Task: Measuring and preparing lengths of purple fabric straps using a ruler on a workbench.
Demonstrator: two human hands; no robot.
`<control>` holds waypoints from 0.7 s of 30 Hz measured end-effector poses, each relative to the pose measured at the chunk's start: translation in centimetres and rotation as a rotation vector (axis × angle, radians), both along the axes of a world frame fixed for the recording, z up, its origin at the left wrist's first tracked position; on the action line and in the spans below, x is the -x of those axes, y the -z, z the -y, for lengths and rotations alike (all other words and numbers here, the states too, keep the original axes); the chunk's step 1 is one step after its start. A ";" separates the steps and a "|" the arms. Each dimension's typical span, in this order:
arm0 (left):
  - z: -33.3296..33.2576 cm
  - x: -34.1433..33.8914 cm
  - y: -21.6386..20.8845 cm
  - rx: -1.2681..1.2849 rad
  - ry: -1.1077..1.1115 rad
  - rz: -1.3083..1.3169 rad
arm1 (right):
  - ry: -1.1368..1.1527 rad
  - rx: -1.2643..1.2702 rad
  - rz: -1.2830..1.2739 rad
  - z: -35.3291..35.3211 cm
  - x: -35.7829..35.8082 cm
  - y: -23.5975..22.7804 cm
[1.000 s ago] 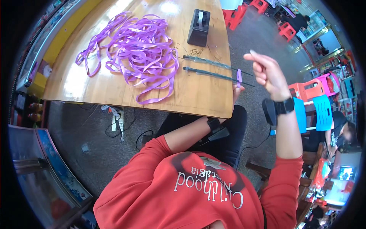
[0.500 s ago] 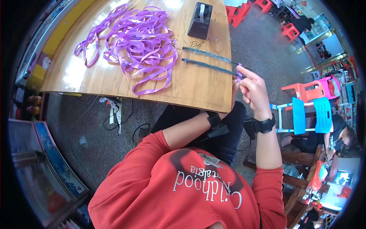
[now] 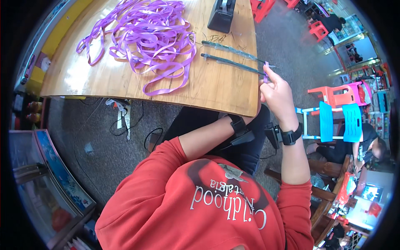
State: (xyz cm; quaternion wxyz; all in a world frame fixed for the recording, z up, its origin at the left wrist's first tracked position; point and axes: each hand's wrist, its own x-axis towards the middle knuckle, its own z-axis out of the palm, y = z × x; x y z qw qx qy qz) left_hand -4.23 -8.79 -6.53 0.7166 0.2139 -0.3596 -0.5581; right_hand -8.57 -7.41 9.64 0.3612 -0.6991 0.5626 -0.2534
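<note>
My right hand (image 3: 277, 93) is at the table's right corner, its index finger stretched along a short piece of purple ribbon (image 3: 266, 78) and the other fingers curled in. That ribbon sits at the right ends of two thin dark rods, an upper rod (image 3: 229, 49) and a lower rod (image 3: 231, 64), both wrapped in clear film and reaching past the table edge. Most of my left hand (image 3: 252, 119) is hidden beneath the table corner and behind my right hand, so its fingers do not show. A large tangled heap of purple ribbon (image 3: 146, 37) lies to the left.
A black tape dispenser (image 3: 221, 18) stands at the back right of the wooden table (image 3: 104, 85). Off to the right are a blue folding chair (image 3: 332, 121), an orange stool (image 3: 331, 93) and another person (image 3: 366, 141). Cables (image 3: 121, 125) lie on the floor at left.
The table and the things on it sit slightly higher in view. My right index finger has shifted a little along the ribbon piece, and a pale ribbon end now sticks out at the right.
</note>
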 end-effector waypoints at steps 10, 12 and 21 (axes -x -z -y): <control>-0.5 0.4 -0.1 -0.012 0.101 -0.020 | -0.009 0.214 -0.431 -0.4 -1.3 -0.2; -0.5 0.6 -0.2 -0.015 0.113 -0.021 | -0.014 0.222 -0.469 -0.5 -1.4 -0.4; -0.4 1.0 -0.6 -0.017 0.126 0.001 | -0.021 0.200 -0.544 -0.6 -1.8 -0.9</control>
